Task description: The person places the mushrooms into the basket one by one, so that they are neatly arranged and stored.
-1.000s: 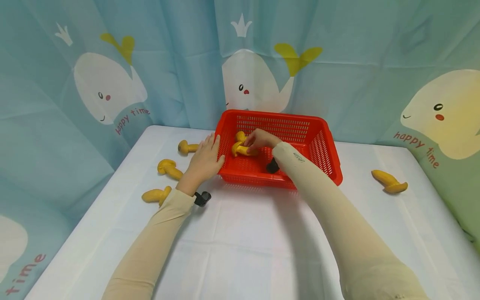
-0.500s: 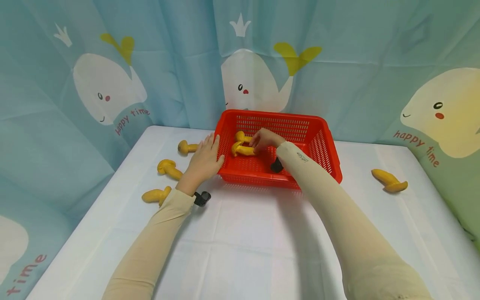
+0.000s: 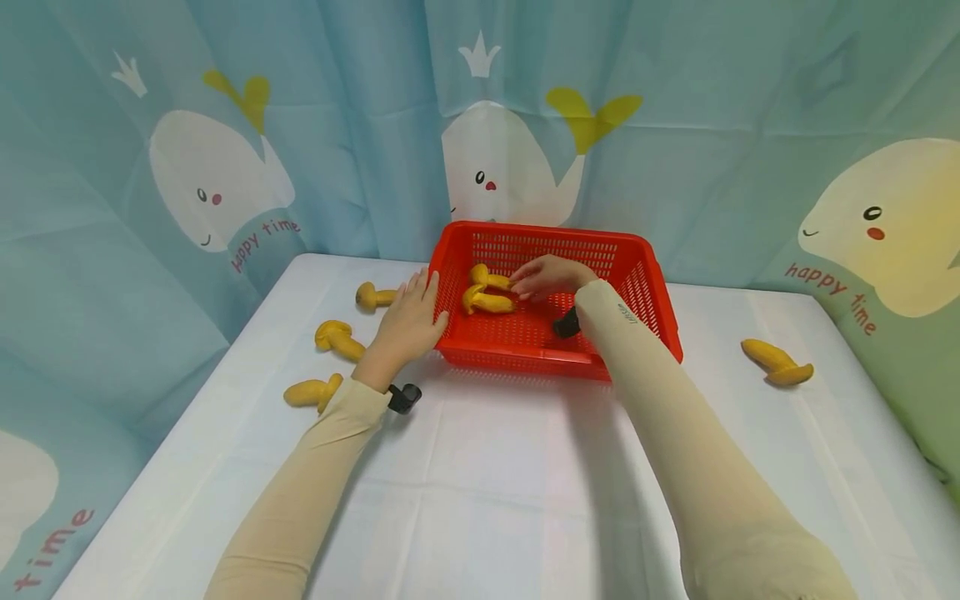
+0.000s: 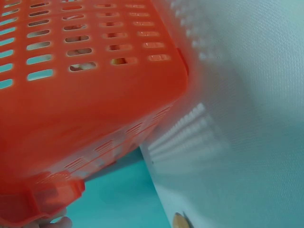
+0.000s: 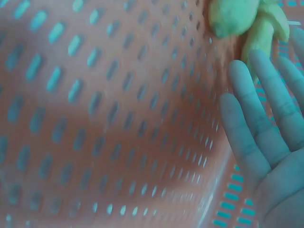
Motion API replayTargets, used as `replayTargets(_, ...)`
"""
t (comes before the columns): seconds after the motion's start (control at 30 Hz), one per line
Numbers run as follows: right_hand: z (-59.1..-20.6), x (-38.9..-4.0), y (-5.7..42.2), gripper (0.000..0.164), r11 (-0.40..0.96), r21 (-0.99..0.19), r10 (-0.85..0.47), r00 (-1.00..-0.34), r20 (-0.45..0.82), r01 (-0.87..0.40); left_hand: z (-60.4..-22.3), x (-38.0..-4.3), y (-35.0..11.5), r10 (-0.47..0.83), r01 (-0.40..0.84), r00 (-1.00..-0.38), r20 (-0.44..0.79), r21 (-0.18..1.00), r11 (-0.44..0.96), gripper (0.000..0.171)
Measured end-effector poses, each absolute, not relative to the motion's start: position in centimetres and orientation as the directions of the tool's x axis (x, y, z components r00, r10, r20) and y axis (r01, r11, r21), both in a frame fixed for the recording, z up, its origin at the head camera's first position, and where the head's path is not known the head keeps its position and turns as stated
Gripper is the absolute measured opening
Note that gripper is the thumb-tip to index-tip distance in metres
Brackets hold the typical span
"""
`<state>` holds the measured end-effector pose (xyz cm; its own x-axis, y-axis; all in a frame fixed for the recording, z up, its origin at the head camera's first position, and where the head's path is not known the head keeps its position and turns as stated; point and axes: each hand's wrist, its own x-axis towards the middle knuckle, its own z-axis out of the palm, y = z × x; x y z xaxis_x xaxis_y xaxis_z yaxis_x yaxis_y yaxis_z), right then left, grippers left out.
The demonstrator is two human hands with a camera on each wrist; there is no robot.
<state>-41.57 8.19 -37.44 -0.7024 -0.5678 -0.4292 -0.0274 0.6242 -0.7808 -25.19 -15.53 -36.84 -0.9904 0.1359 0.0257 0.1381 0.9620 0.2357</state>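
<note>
Two yellow mushrooms, a front one (image 3: 489, 302) and a rear one (image 3: 483, 276), lie side by side in the left part of a red plastic basket (image 3: 517, 357). Inside the basket, my right hand (image 3: 553, 277) hovers just right of them; the right wrist view shows its fingers (image 5: 266, 104) extended and spread, with nothing gripped. My left hand (image 3: 408, 321) rests against the basket's left rim with straight fingers. In the left wrist view, the perforated basket wall (image 4: 95, 95) fills the upper left, and only a bit of that hand shows at the bottom edge.
Left of the basket lie three more yellow mushrooms: one at the back (image 3: 375, 296), a middle one (image 3: 339, 337) and a front one (image 3: 311, 392). Another mushroom (image 3: 778, 362) lies far right on the white tabletop (image 3: 480, 500). A blue whale-print curtain (image 3: 375, 125) hangs right behind the basket.
My right hand has let go of the front mushroom in the basket and moved to the right, its fingers straightening. The left hand has stayed at the rim.
</note>
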Motion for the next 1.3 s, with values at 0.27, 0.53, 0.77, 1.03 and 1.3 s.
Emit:
replayTargets(0.27, -36.2, -41.3, 9.4, 0.047, 0.531, -0.847, -0.627, -0.667, -0.403, 0.012, -37.0, -25.2, -15.5, 0.135, 0.137, -0.991, 0.028, 0.247, 0.959, 0.066)
replayTargets(0.53, -33.1, -41.0, 10.9, 0.049, 0.527, -0.85, -0.63, -0.673, -0.387, -0.005, -36.9, -25.1, -15.6, 0.139, 0.139, -0.99, 0.018, 0.249, 0.959, 0.067)
replayTargets(0.77, -30.4, -40.9, 12.4, 0.051, 0.567, -0.82, -0.656, -0.645, -0.392, -0.077, -36.8, -25.2, -15.5, 0.143, 0.144, -0.989, 0.022, 0.25, 0.958, 0.067)
replayTargets(1.03, -27.4, -40.4, 14.4, 0.05, 0.593, -0.8, -0.639, -0.661, -0.393, -0.098, -36.9, -25.3, -15.4, 0.148, 0.148, -0.989, 0.017, 0.261, 0.954, 0.067)
replayTargets(1.3, -24.0, -39.9, 17.0, 0.055, 0.659, -0.742, -0.602, -0.679, -0.42, -0.125, -36.8, -25.2, -15.5, 0.153, 0.153, -0.988, 0.02, 0.253, 0.955, 0.068)
